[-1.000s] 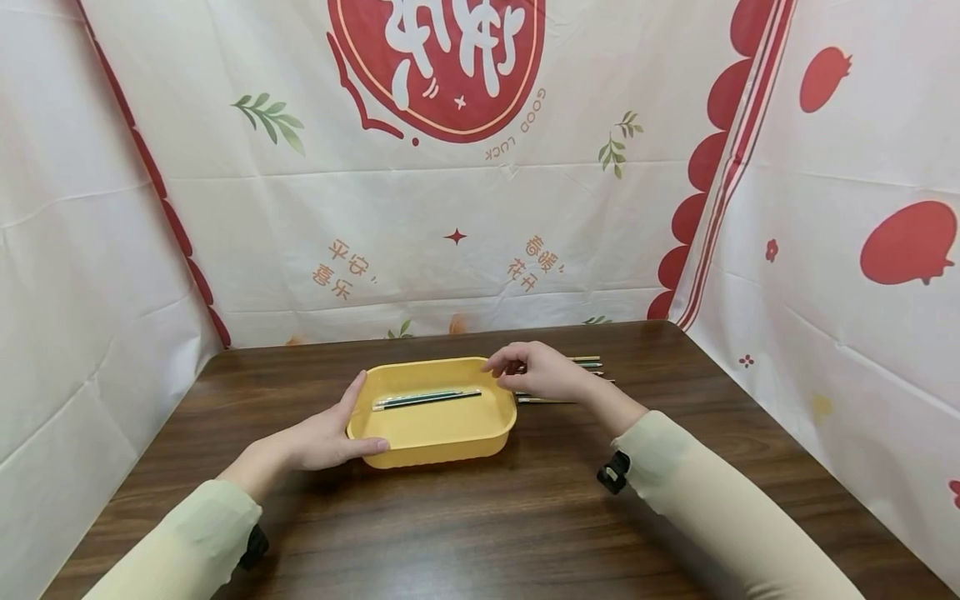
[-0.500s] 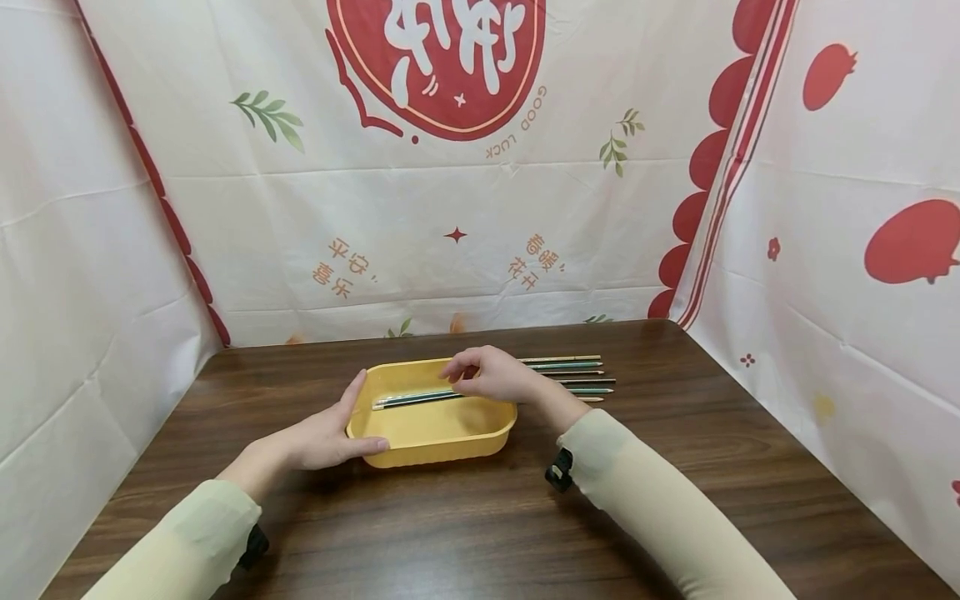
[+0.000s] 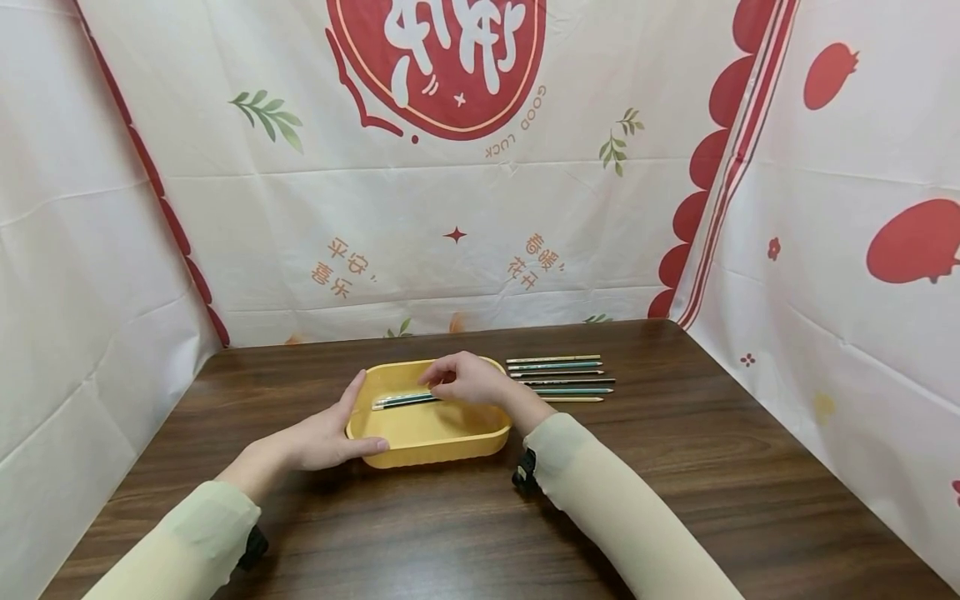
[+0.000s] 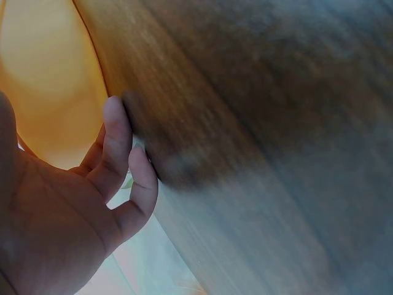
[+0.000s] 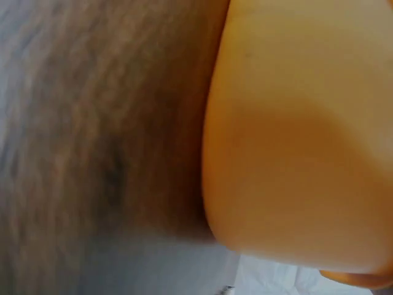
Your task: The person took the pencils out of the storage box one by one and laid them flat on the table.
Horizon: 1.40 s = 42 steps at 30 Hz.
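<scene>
A yellow plastic basket (image 3: 431, 457) sits on the table, with dark and light green pencils (image 3: 405, 402) lying in it. My left hand (image 3: 322, 437) holds its left end, the thumb over the front rim and the fingers along the outer side. In the left wrist view, that hand (image 4: 67, 209) lies against the yellow wall. My right hand (image 3: 471, 385) is over the basket, fingers loosely bent just above the pencils and covering their right ends. Whether its fingertips touch them is unclear. The right wrist view shows the basket's outer wall (image 5: 288, 184) but not the right hand.
Several pencils (image 3: 566, 382) lie side by side on the brown wooden table (image 3: 675, 467), right of the basket and partly behind my right forearm. A white printed cloth (image 3: 457, 200) hangs at the back and both sides.
My right hand has moved left, from the basket's right rim to above the pencils inside, uncovering the row on the table. The left hand stays on the basket.
</scene>
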{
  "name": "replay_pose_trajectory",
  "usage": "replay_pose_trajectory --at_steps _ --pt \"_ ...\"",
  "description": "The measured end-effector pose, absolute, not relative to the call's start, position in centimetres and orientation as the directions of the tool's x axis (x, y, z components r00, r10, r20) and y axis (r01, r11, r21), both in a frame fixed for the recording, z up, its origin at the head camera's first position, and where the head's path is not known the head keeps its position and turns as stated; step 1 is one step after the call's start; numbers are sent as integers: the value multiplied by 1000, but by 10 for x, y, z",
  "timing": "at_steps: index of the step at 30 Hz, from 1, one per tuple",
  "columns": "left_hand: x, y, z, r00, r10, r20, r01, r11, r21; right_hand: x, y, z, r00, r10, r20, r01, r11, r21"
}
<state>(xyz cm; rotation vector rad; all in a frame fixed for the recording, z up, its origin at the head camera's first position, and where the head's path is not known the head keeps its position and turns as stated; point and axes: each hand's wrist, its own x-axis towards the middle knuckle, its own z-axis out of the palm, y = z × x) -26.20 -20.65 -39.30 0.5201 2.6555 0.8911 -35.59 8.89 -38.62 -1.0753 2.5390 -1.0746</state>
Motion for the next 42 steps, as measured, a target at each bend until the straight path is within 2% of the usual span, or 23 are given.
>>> replay_pose_trajectory --at_steps 9,17,22,29,38,42 --pt "-261 -205 -392 -895 422 -143 250 742 623 -355 83 -392 -702 -709 57 -556 497 -666" --pt "-261 -206 -392 -897 418 -144 245 741 625 -354 81 -394 -696 -717 27 -585 545 -600" --pt "-261 -205 -392 -897 418 -144 245 741 625 -354 81 -395 -707 -706 24 -581 562 -589" --pt "-261 -204 -391 -897 417 -147 243 743 624 -352 81 -393 -718 -696 13 -601 611 -515" --pt "-261 -205 -394 -898 418 -139 248 741 624 -353 82 -396 -646 -762 33 -711 586 -389" --pt "-261 -205 -395 -898 416 -144 244 743 624 -353 83 -397 -639 -769 26 -717 583 -382"
